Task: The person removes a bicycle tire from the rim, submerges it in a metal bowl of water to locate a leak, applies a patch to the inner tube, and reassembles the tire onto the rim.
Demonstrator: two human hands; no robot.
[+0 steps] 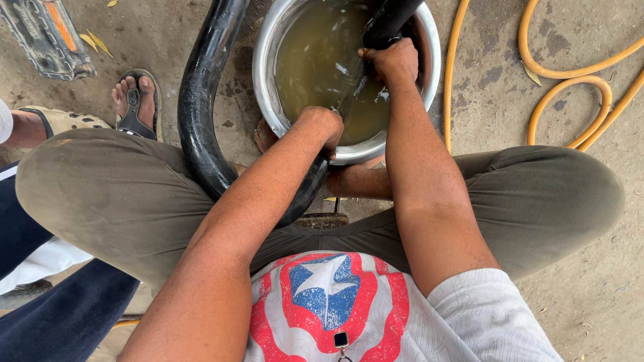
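Observation:
A black rubber inner tube [198,114] loops from the upper left, down over my knee and up into a metal basin [265,80] of murky brownish water [315,60]. My left hand [323,126] grips the tube at the basin's near rim. Farther in, my right hand [390,60] clasps the tube where it dips into the water at the right side. Part of the tube lies under the water and is hidden.
An orange hose [567,84] coils on the concrete at the right. At upper left lies a bicycle pedal [47,37]. Another person's sandalled foot [137,100] and dark trousers [60,315] are at the left. My knees spread to both sides of the basin.

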